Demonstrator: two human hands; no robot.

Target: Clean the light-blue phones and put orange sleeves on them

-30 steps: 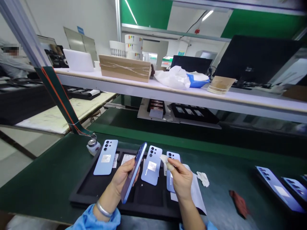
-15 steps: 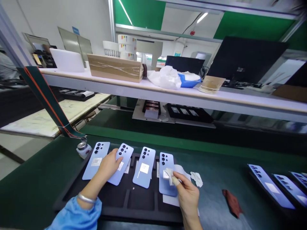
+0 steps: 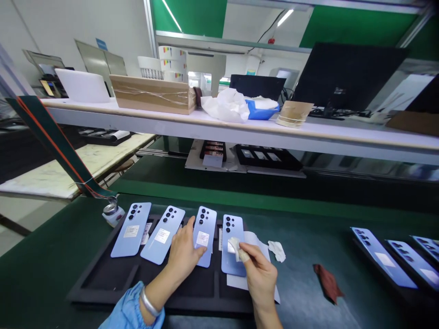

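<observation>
Several light-blue phones lie back-up in a row on a black tray [image 3: 103,285]. My left hand [image 3: 183,253] rests on the third phone [image 3: 205,228], thumb across its lower part and fingers curled round its left edge. My right hand [image 3: 259,272] pinches a small white cloth [image 3: 234,245] against the fourth phone [image 3: 232,240]. The first phone [image 3: 131,229] and the second phone [image 3: 162,234] lie untouched to the left.
A small metal-capped bottle [image 3: 111,213] stands left of the tray. A crumpled white wipe [image 3: 276,251] and a dark red rag [image 3: 327,283] lie on the green mat. More blue phones [image 3: 380,257] lie at the right. A long white shelf [image 3: 240,132] overhangs the back.
My left hand set the phone it held upright into the second slot, then moved right onto the third phone. My right hand brought the cloth down onto the fourth phone.
</observation>
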